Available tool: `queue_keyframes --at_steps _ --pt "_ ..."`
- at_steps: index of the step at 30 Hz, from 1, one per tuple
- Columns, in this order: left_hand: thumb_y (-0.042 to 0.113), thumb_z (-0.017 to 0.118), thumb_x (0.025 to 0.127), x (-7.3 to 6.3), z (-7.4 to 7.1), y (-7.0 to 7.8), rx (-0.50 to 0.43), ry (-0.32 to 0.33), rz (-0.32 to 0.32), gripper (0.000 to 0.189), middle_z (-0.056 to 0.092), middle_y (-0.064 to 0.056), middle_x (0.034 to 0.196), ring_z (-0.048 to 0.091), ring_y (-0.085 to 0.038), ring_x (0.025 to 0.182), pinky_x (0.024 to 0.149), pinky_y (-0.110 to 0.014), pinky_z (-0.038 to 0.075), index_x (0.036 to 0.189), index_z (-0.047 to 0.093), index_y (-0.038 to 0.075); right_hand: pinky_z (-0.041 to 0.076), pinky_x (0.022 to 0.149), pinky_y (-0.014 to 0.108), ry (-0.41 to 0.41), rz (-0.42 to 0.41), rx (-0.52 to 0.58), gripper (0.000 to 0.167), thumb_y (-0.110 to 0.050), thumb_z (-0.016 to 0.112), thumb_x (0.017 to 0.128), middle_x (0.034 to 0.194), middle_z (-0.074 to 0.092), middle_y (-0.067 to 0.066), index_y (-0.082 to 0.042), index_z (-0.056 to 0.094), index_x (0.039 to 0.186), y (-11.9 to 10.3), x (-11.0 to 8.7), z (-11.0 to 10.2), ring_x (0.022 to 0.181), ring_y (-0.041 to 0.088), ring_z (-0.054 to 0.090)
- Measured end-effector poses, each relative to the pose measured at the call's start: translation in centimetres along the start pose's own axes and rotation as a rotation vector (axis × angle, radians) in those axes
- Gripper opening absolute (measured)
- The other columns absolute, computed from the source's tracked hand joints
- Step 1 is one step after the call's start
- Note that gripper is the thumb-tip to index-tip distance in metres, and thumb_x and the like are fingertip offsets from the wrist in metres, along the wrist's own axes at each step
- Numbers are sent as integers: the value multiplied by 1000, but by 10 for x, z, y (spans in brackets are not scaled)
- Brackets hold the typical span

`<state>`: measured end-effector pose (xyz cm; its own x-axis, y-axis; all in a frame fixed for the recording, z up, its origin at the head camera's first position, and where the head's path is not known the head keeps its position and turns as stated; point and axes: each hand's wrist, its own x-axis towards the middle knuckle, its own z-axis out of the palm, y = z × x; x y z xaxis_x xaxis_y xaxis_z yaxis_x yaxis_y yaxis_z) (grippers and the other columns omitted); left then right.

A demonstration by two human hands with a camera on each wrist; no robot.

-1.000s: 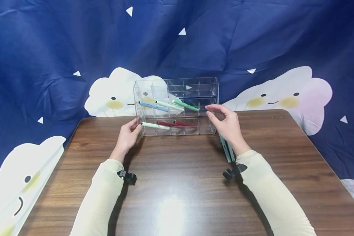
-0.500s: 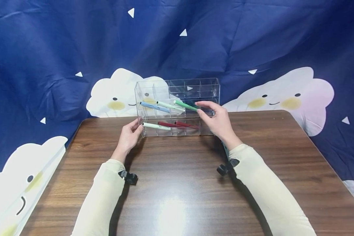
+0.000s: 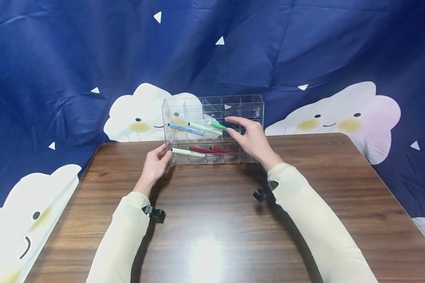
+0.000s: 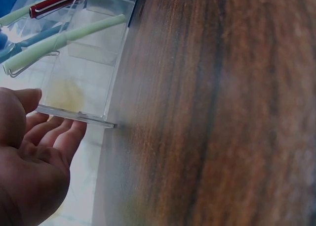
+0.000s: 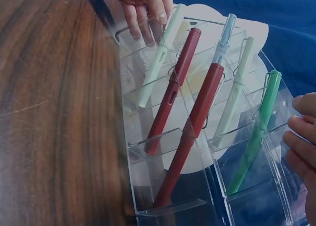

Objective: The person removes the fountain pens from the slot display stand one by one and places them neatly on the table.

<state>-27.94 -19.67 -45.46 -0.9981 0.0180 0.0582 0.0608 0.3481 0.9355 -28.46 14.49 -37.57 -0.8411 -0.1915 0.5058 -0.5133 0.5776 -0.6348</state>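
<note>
A clear acrylic rack (image 3: 246, 156) with small compartments stands at the back of the table. My left hand (image 3: 154, 167) grips its left side panel, thumb in front and fingers behind in the left wrist view. The middle tier carries a blue pen (image 3: 184, 128), a pale green pen (image 3: 197, 126) and a bright green pen (image 3: 217, 125). Lower down lie another pale green pen (image 3: 187, 152) and two dark red pens (image 5: 185, 58). My right hand (image 3: 253, 137) hovers at the bright green pen, thumb and fingers spread; the right wrist view shows a gap between them.
The brown wooden table (image 3: 198, 204) extends toward me from the rack. Behind it hangs a dark blue curtain (image 3: 233, 59) with white smiling clouds. Small black devices (image 3: 158, 215) sit on both wrists.
My right hand has moved left across the rack's front to the bright green pen, now partly covering it. Teal items on the table are now hidden by the right arm. The left hand stays put.
</note>
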Motion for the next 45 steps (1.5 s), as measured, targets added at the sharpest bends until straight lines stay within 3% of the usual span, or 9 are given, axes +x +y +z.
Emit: queue_keyframes --at_steps 3,6,7,10,13,15,31,39,45 --pt "13 57 112 1 0 -1 -1 -2 -2 52 58 -22 155 64 -35 137 110 -35 57 161 46 4 48 77 34 -41 29 -7 38 -21 76 103 140 75 8 -14 73 140 -1 5 1 58 8 43" --pt "13 57 111 2 0 -1 -6 -4 4 51 58 -23 155 65 -36 137 109 -32 58 161 47 3 47 79 38 -74 65 2 39 -21 76 103 141 75 8 -14 73 140 -1 9 3 57 16 40" --pt "13 57 111 2 0 -1 -8 -3 6 51 58 -23 154 65 -36 137 109 -32 58 160 48 3 51 81 39 -80 77 3 39 -21 76 103 141 75 8 -14 73 140 -2 10 4 61 19 49" --pt "11 58 111 2 0 -1 -12 2 10 50 59 -23 153 65 -36 137 109 -34 58 159 49 2 58 96 47 -107 110 0 39 -23 76 103 141 74 9 -11 72 140 -4 14 5 91 32 73" --pt "11 58 111 2 0 -2 -5 8 11 50 59 -24 153 65 -36 137 108 -31 58 159 50 1 53 115 50 -129 146 -11 40 -25 77 103 141 74 10 -11 72 140 -6 16 7 133 31 68" --pt "10 58 111 2 1 -2 -7 8 9 50 59 -24 153 64 -36 137 107 -26 58 159 49 1 51 118 50 -141 167 -24 41 -26 77 102 142 74 9 -11 72 140 -7 17 8 137 30 66" --pt "10 58 110 -1 1 -3 -35 11 -12 50 58 -24 154 63 -37 138 101 -17 57 159 50 1 56 108 52 -29 208 -185 34 -30 79 101 129 80 8 -17 79 133 -9 17 36 123 33 73" --pt "9 58 110 -1 3 -3 -56 6 3 49 59 -25 153 64 -37 137 94 -11 56 158 50 -1 59 101 49 107 175 -80 28 -25 82 98 122 83 8 -15 82 125 -4 12 41 116 30 76" --pt "9 58 111 0 2 -4 -52 11 20 48 59 -25 152 64 -36 137 91 -6 54 157 51 -1 58 101 48 121 176 66 29 -22 81 99 118 83 11 -13 81 127 -5 11 36 114 29 75"
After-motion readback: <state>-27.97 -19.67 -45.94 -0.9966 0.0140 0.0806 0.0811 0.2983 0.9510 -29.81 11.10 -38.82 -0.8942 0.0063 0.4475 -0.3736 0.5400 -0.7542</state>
